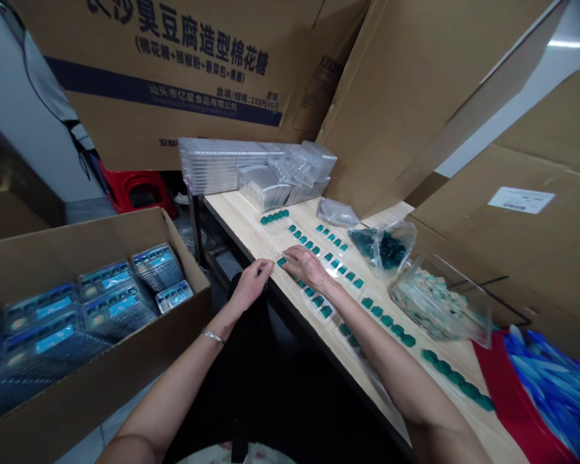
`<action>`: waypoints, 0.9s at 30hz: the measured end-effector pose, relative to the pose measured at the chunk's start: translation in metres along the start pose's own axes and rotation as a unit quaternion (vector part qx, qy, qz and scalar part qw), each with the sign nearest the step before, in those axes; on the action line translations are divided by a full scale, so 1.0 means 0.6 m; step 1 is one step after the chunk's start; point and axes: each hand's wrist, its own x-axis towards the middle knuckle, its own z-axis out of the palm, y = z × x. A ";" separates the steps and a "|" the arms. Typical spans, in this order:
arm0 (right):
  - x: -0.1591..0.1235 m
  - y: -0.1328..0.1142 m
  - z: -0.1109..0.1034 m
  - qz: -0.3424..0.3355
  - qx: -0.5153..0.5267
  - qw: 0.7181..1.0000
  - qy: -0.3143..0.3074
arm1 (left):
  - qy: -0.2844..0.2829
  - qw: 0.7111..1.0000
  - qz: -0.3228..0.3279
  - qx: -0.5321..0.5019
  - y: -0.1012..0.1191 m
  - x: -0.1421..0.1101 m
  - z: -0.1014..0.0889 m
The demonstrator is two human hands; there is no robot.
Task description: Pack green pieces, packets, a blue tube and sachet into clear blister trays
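Observation:
My left hand (254, 281) is at the near edge of the table, with its thumb and fingers pressed together. What they hold, if anything, is too small to make out. Over the tabletop, my right hand (306, 265) has bent fingers slightly apart, their tips close to a green gem-like piece (281, 262). Whether they touch it is unclear. More green pieces lie in rows, some on clear plastic trays, such as a group (338, 265) beyond my right hand. Part of the nearest row is hidden under my right forearm.
Stacked clear plastic trays (222, 166) stand at the table's far end. A bag of dark green pieces (386, 248), a clear bin of small packets (432, 303) and a red container (512, 393) of blue items line the right. An open carton (186, 258) of packed cards sits left.

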 end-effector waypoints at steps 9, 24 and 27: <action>-0.031 -0.096 -0.003 0.031 0.152 0.987 0.037 | -0.038 0.952 -0.075 -0.294 0.049 -0.008 0.008; -0.028 -0.057 -0.011 0.232 0.397 0.884 0.088 | -0.100 0.933 -0.083 -0.336 0.071 -0.001 0.029; -0.030 -0.046 -0.013 0.258 0.481 0.830 0.112 | -0.085 0.948 -0.069 -0.298 0.066 0.002 0.030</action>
